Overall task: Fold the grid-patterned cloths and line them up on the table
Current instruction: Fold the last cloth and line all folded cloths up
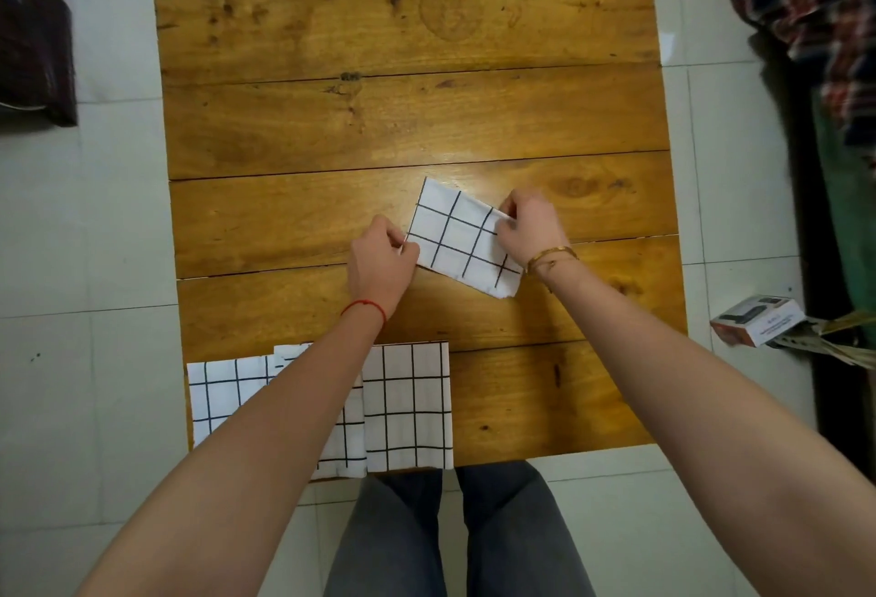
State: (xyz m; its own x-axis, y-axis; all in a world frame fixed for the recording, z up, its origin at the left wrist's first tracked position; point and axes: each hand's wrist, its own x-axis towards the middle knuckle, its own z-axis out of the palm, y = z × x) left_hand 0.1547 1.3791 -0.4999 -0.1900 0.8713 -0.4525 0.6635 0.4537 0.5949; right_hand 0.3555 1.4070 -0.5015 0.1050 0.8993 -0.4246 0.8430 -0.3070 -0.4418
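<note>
A small folded white cloth with a black grid [457,236] lies slanted near the middle of the wooden table [407,113]. My left hand [379,260] pinches its near-left corner. My right hand [531,229] pinches its right edge. Along the table's near edge lie more folded grid cloths side by side: one at the left [223,388], one in the middle [348,447] mostly hidden under my left forearm, and one at the right [410,407].
A small cardboard box [756,319] and some papers sit on the tiled floor to the right. Checked fabric [806,4] hangs at the far right, dark fabric [33,37] lies at the far left. My legs [455,535] are below the table's near edge.
</note>
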